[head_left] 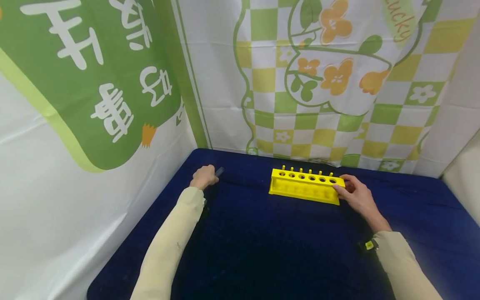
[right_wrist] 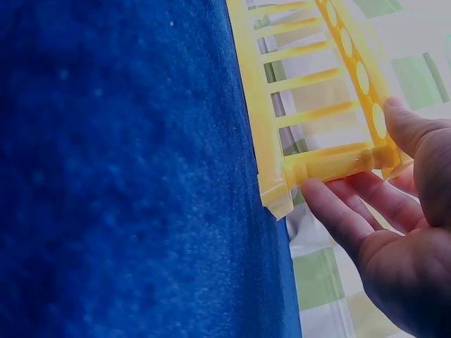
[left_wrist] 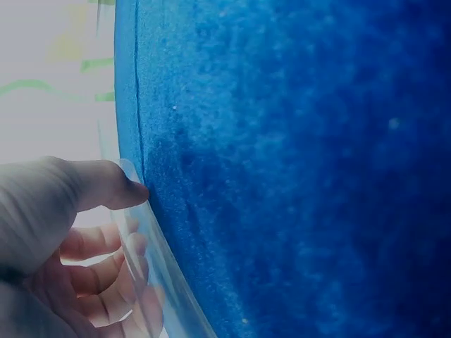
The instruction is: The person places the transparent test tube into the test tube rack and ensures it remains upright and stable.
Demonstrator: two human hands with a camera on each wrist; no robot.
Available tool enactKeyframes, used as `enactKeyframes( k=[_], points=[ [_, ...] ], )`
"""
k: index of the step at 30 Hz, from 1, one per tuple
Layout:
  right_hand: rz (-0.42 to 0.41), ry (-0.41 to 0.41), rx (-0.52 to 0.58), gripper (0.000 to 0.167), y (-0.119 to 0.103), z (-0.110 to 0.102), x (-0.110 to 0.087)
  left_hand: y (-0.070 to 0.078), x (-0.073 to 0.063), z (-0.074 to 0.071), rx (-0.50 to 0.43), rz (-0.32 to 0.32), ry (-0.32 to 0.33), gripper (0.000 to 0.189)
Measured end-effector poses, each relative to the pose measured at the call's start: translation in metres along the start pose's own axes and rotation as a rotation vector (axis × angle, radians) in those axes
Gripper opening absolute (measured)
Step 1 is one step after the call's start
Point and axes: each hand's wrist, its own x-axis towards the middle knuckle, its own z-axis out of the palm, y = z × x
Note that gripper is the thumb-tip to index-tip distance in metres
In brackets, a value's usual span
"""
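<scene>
My left hand (head_left: pixel 204 176) pinches a clear test tube (head_left: pixel 220 171) at the left of the dark blue table. In the left wrist view the thumb lies over the upper part of the transparent tube (left_wrist: pixel 169 278), and curled fingers sit behind it. Toward the back right stands a yellow test tube rack (head_left: pixel 303 198) with a row of round holes and several pegs along its rear. No tubes show in its holes. My right hand (head_left: pixel 358 196) grips the rack's right end, thumb at the top bar and fingers against the end wall (right_wrist: pixel 335 163).
The dark blue cloth-covered table (head_left: pixel 262 246) has rounded corners. A white curtain with green print (head_left: pixel 123 83) hangs along the left side. Behind the table hangs a checked, flowered curtain (head_left: pixel 300 133), close to the back edge.
</scene>
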Motion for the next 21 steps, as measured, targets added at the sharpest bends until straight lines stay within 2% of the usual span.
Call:
enactKeyframes(
  k=[8,17,21],
  points=[
    [0.003,-0.010,0.006,0.074,0.000,0.000,0.000,-0.005,0.003,-0.004,-0.088,-0.055,-0.073,0.023],
    [-0.002,-0.017,0.017,0.073,0.003,0.004,0.000,-0.006,0.002,-0.010,-0.110,-0.053,-0.076,0.026],
    [0.002,-0.005,0.022,0.073,0.003,0.002,0.001,0.000,0.002,-0.015,-0.140,-0.010,-0.052,0.023]
  ],
)
